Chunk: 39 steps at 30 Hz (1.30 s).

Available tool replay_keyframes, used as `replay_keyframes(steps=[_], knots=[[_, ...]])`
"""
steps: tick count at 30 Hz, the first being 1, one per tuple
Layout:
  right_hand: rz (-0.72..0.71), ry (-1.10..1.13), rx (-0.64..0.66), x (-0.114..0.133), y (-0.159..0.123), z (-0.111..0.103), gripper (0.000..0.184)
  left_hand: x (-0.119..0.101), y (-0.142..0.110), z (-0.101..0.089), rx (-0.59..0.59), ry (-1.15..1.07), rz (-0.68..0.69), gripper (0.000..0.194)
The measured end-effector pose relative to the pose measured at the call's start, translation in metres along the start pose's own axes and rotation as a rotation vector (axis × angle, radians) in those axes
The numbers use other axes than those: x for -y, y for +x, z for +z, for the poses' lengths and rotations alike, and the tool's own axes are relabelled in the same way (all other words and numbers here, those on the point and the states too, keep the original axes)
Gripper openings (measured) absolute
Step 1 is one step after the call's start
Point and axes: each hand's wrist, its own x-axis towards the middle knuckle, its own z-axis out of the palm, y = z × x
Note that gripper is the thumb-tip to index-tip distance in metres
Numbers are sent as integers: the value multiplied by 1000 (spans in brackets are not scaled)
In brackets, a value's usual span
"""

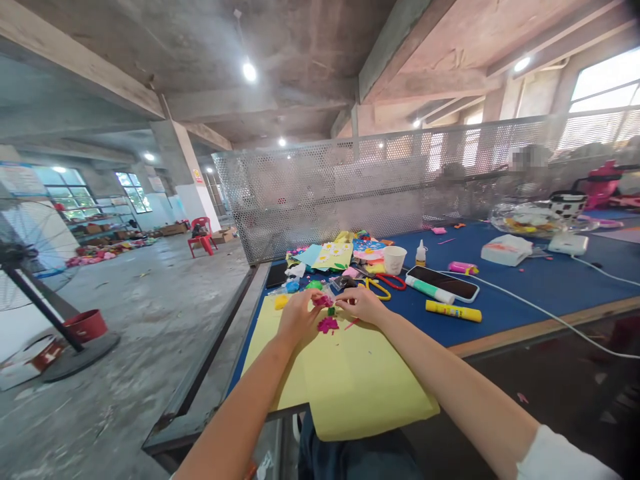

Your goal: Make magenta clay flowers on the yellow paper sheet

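My left hand [297, 316] is closed on a small magenta clump [321, 301], soft and clay-like in look. The fingers of my right hand [363, 305] are pinched together just to its right; anything between their tips is too small to make out. Below them, a magenta flower-shaped piece [328, 325] lies on the yellow paper sheet [370, 393], with a small green bit [331, 311] just above it. A thin pink strip [352, 323] rests under my right hand. The yellow sheet hangs over the table's front edge.
Behind my hands are scissors with yellow handles [376, 289], a white paper cup [395, 259] and a flowered yellow card [333, 256]. To the right lie a phone [443, 283], glue stick [453, 311] and white cable [530, 306]. A perforated metal screen [320, 193] stands behind.
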Motion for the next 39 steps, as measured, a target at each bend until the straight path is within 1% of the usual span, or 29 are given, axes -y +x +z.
replay_keyframes(steps=[3,7,10,12,15,19,24,29,32,34,36,39], knots=[[-15,52,-31,1,0,1,22,-3,-1,1,-9,16,30,21],[-22,110,-46,2,0,3,24,-8,-2,4,-5,39,83,21],[-16,138,-46,-1,0,5,20,-11,-3,6,-6,53,108,19],[-1,155,-48,-3,0,6,17,-12,-3,6,-19,66,99,19],[20,183,-43,-5,0,7,19,-12,-4,4,-39,84,72,18],[34,234,-37,-6,1,8,21,-12,-4,1,-50,101,54,9],[22,279,-56,-5,3,8,22,-13,-4,1,-41,118,89,6],[-40,274,-58,-2,2,8,26,-11,-5,1,-24,134,154,9],[-68,247,-58,-1,0,9,22,-10,-5,0,-15,147,188,6],[-72,225,-55,-1,-1,10,23,-11,-5,1,-15,159,200,4],[-67,193,-47,-1,-2,10,23,-11,-5,2,-4,172,221,8],[-48,128,-41,1,-3,9,18,-13,-4,4,25,187,263,17]])
